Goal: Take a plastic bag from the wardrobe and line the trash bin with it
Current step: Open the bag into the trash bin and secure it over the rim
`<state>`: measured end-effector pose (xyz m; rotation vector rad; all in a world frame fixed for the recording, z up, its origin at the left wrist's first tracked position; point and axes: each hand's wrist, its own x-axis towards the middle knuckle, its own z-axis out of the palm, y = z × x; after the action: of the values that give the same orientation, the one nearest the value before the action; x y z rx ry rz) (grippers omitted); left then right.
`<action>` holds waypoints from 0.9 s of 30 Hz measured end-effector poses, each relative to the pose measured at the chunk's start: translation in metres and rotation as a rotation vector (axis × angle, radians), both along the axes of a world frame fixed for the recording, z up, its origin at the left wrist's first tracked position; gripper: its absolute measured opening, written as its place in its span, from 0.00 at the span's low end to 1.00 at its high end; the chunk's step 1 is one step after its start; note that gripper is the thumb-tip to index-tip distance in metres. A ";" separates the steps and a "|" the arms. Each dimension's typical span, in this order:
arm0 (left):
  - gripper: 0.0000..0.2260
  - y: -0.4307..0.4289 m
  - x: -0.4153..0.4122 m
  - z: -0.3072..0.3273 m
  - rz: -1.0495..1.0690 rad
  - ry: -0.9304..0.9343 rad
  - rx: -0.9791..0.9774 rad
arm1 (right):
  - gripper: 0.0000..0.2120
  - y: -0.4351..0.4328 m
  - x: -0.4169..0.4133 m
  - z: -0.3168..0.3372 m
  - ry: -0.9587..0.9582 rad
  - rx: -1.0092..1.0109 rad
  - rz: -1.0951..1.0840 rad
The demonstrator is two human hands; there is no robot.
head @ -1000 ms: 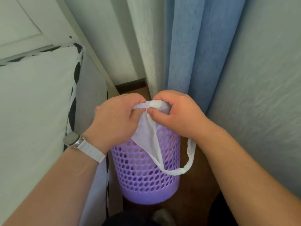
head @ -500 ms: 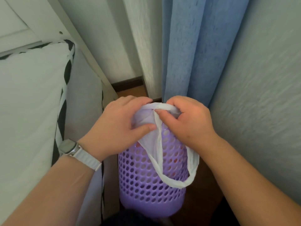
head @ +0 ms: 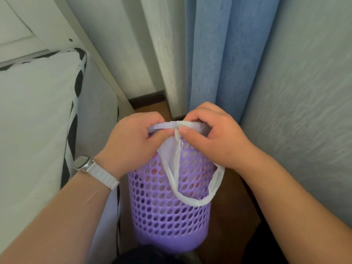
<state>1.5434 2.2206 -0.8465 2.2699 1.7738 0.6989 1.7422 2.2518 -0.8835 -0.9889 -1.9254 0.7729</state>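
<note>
A purple perforated trash bin (head: pixel 167 212) stands on the wooden floor, low in the middle of the view. A thin white plastic bag (head: pixel 170 153) hangs over the bin's top. My left hand (head: pixel 133 141) and my right hand (head: pixel 213 138) both pinch the bag's upper edge side by side, just above the bin's rim. One bag handle loop (head: pixel 198 201) dangles down the outside of the bin's front right. My hands hide the bin's rim and opening.
A white mattress with black-and-white edging (head: pixel 38 130) lies close on the left. A blue curtain (head: pixel 224 60) and a grey curtain (head: pixel 304 92) hang on the right. A white door frame and a wall corner stand behind the bin.
Both hands have shifted their pinch along the bag's top edge and pulled it taut and level between them. The handle loop hangs a little lower on the bin's side.
</note>
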 end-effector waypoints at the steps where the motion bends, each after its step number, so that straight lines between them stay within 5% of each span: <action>1: 0.18 -0.001 0.001 0.001 0.024 -0.008 0.012 | 0.15 0.001 0.001 0.000 -0.015 0.017 -0.016; 13: 0.17 -0.005 0.014 0.005 0.177 -0.087 0.112 | 0.21 0.009 0.012 -0.002 -0.029 0.083 -0.177; 17: 0.13 -0.005 0.010 0.006 0.095 -0.091 0.065 | 0.22 0.008 0.008 -0.004 -0.042 0.149 -0.213; 21: 0.22 -0.002 0.003 0.009 -0.047 -0.019 0.037 | 0.24 0.008 0.004 -0.004 -0.053 0.137 -0.232; 27: 0.05 -0.002 0.004 0.014 -0.088 -0.159 -0.012 | 0.18 0.001 -0.001 -0.001 -0.031 0.013 -0.181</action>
<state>1.5477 2.2188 -0.8327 2.2017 1.5925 0.8238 1.7410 2.2523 -0.8844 -1.1558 -1.8348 0.6436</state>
